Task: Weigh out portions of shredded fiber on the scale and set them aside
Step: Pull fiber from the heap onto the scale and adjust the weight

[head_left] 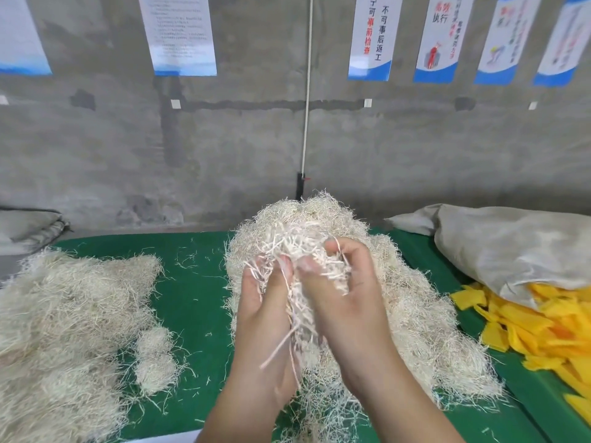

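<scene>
Both forearms rise from the bottom edge, and the left hand [265,302] and right hand [345,289] are cupped together, fingers curled round a clump of pale shredded fiber [300,251] held between them, with loose strands hanging down between the palms. To the far left, a broad flat heap of fiber [64,314] covers the green table [192,282], and a small separate tuft [155,356] lies just beside it. Behind and under the hands stands a taller mound of fiber [415,314]. On the right, yellow cut pieces [527,321] spill beside a grey sack [511,244]. Posters [371,36] hang on the concrete wall.
</scene>
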A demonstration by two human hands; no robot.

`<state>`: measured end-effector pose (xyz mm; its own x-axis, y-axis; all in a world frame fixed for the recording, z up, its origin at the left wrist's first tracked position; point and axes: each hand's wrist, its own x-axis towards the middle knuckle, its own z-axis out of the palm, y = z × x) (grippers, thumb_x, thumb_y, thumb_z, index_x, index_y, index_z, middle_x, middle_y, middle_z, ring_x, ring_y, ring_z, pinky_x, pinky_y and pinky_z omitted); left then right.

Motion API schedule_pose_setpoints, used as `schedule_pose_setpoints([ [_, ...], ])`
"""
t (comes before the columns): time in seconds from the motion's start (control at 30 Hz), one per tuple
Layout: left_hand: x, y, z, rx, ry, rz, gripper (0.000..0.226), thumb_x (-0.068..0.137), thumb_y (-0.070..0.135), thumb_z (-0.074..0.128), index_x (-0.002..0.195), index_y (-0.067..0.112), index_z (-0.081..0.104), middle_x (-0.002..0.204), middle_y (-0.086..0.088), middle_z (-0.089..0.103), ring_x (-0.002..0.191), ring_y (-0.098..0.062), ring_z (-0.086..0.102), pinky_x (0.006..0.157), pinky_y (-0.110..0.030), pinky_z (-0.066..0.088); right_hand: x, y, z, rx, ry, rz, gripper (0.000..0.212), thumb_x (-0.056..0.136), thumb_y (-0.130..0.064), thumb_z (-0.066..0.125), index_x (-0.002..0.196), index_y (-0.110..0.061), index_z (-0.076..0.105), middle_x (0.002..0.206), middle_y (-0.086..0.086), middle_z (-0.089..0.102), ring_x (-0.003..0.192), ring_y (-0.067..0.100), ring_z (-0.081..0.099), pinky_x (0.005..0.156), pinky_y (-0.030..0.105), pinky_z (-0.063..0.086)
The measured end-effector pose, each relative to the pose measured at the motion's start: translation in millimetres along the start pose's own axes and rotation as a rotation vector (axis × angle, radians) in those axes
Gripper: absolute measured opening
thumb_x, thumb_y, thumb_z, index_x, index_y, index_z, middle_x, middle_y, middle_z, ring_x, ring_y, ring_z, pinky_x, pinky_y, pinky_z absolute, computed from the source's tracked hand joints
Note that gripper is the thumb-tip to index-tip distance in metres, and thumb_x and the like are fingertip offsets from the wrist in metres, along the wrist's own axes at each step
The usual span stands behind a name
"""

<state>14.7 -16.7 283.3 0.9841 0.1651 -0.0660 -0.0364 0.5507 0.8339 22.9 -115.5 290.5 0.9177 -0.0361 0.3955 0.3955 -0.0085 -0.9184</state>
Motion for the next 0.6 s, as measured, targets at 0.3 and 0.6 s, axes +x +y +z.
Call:
schedule_pose_setpoints([
  [0.3,4,31,-19,0.078,-0.093,-0.073,0.035,0.09,0.043,0.055,0.115,0.029,0.075,0.122,0.008,0.074,0.108,-0.011,0.069,0.074,-0.033,0.059,-3,3,-13,0.009,0.064,0.078,0.03,0.093,-0.043,0.068,0.077,-0.03,0.047,0.054,-0.01,0.05,0.045,0.009,0.035,0.045,0.031,0.04],
  [0.6,-5,4,-16,0.149,0.114,0.086,0.111,0.054,0.078,0.082,0.149,0.034,0.047,0.13,0.009,0.065,0.125,-0.015,0.052,0.115,-0.052,0.035,-14,8,7,0.172,-0.017,0.125,0.038,0.092,-0.055,0.068,0.076,-0.021,0.061,0.053,-0.005,0.038,0.045,0.011,0.026,0.043,0.021,0.024],
])
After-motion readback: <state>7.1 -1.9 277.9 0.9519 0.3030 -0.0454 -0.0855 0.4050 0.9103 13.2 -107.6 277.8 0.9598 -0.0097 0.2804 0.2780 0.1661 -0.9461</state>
